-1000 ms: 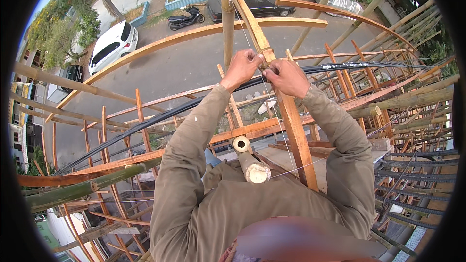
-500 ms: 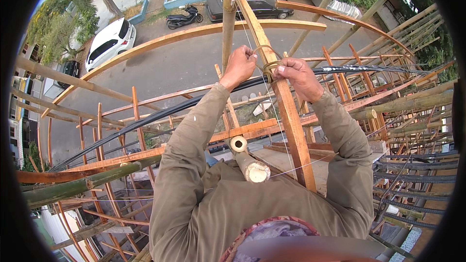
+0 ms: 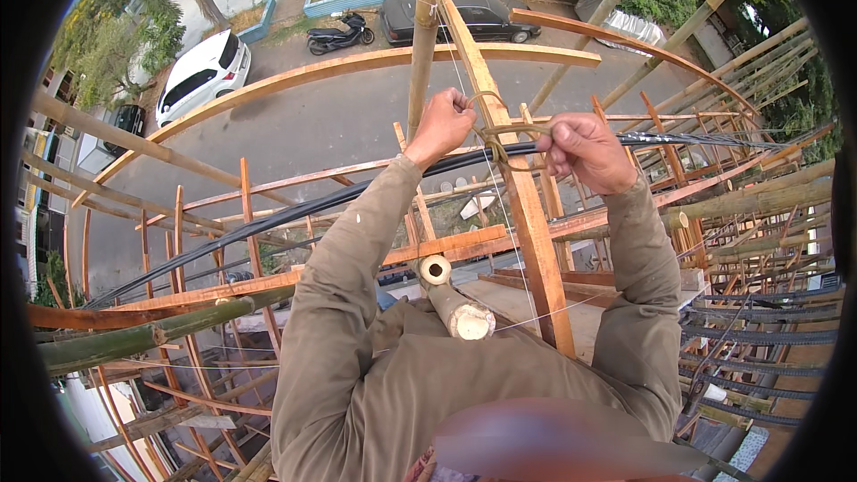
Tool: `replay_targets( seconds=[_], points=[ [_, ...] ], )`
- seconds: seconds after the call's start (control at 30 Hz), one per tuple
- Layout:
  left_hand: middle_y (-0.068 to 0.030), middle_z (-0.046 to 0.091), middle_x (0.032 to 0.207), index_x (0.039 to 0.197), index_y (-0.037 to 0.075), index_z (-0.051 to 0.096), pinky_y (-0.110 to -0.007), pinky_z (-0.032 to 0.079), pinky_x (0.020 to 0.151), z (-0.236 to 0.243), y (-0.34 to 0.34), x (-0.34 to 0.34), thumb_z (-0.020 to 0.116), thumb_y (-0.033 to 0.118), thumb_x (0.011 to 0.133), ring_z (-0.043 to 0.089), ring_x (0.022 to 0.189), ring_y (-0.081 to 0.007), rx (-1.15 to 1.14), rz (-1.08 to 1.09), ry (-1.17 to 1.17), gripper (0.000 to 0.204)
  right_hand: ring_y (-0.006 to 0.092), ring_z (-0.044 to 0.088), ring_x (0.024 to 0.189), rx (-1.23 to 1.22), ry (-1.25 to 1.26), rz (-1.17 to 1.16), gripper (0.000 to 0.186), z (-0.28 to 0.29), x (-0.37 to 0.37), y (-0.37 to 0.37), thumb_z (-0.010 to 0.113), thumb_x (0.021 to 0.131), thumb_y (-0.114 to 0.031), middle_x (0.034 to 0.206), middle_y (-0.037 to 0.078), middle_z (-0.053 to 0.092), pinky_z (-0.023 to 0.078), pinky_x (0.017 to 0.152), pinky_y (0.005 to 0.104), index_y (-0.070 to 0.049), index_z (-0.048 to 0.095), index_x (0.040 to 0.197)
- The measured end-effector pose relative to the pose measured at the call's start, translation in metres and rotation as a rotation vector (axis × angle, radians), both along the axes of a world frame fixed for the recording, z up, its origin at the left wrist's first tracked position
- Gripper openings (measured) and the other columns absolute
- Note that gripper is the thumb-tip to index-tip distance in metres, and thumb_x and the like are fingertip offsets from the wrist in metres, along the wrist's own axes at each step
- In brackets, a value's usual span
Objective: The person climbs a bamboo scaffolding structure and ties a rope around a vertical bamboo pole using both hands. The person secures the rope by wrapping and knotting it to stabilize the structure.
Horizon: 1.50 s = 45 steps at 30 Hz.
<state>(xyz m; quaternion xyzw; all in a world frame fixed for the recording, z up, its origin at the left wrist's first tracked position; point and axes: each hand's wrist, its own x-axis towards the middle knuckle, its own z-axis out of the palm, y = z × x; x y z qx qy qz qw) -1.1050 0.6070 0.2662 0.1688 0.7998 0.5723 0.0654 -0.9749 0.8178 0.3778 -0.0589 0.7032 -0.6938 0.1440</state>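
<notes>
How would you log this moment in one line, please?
left hand: pinching brown tie; right hand: holding tie; wooden beam: tie across it

tan-olive tie strip [image 3: 522, 129], orange-brown beam [image 3: 533, 232], black cables [image 3: 303, 208], olive-brown sleeves [image 3: 344, 241], left one white-flecked, white car [image 3: 201, 78] at 10 o'clock, black motorbike [image 3: 341, 36] at 11, dark grey car [image 3: 500, 22] at 12, green bamboo [image 3: 107, 351] at 8
</notes>
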Motion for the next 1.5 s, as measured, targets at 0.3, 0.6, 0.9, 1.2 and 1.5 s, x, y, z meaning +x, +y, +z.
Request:
replay_targets(
  seconds=[0.3, 0.6, 0.9, 1.2, 1.5],
  points=[
    [-0.0020, 0.061, 0.073, 0.085, 0.001, 0.061, -0.026, 0.043, 0.055, -0.005, 0.003, -0.003, 0.068, 0.007, 0.085, 0.054, 0.064, -0.0084, 0.141, -0.107, -0.117, 0.009, 0.0034, 0.039, 0.054, -0.688, 0.225, -0.097, 0.027, 0.044, 0.008, 0.018, 0.048, 0.108, -0.024, 0.068, -0.004, 0.043, 0.039, 0.054, 0.0232, 0.001, 0.059, 0.108],
    [-0.0057, 0.065, 0.076, 0.098, 0.000, 0.062, -0.028, 0.048, 0.061, -0.004, 0.000, -0.004, 0.069, 0.016, 0.093, 0.060, 0.069, -0.0109, 0.012, -0.226, -0.060, 0.018, 0.0017, 0.036, 0.053, -0.228, 0.437, -0.519, 0.032, 0.089, 0.024, 0.032, 0.047, 0.108, -0.025, 0.076, -0.004, 0.045, 0.038, 0.052, 0.0208, 0.002, 0.054, 0.124],
    [-0.0143, 0.072, 0.090, 0.125, -0.005, 0.060, -0.033, 0.055, 0.071, 0.029, 0.006, 0.007, 0.062, 0.009, 0.093, 0.071, 0.079, -0.0179, 0.145, -0.243, 0.002, 0.034, 0.0176, 0.061, 0.058, 0.722, 0.201, 0.431, 0.018, 0.075, 0.053, 0.000, 0.062, 0.094, -0.017, 0.074, 0.007, 0.061, 0.049, 0.056, 0.0318, -0.002, 0.067, 0.104],
    [-0.0167, 0.073, 0.089, 0.119, -0.007, 0.064, -0.035, 0.056, 0.075, 0.034, 0.010, 0.010, 0.065, 0.008, 0.090, 0.072, 0.084, -0.0227, 0.015, -0.234, 0.118, 0.032, 0.0356, 0.067, 0.089, 1.176, 0.575, -0.076, 0.020, -0.055, 0.002, -0.027, 0.066, 0.089, -0.021, 0.092, 0.015, 0.066, 0.053, 0.075, 0.0497, -0.004, 0.069, 0.099],
    [-0.0149, 0.074, 0.097, 0.115, -0.003, 0.066, -0.039, 0.056, 0.083, 0.023, 0.001, 0.018, 0.065, 0.007, 0.088, 0.072, 0.093, -0.0291, -0.071, -0.193, 0.223, 0.029, 0.0394, 0.065, 0.079, 1.299, 0.638, -0.145, 0.013, -0.070, -0.011, -0.047, 0.062, 0.084, -0.015, 0.089, 0.014, 0.063, 0.051, 0.070, 0.0517, -0.003, 0.064, 0.088]
  ],
)
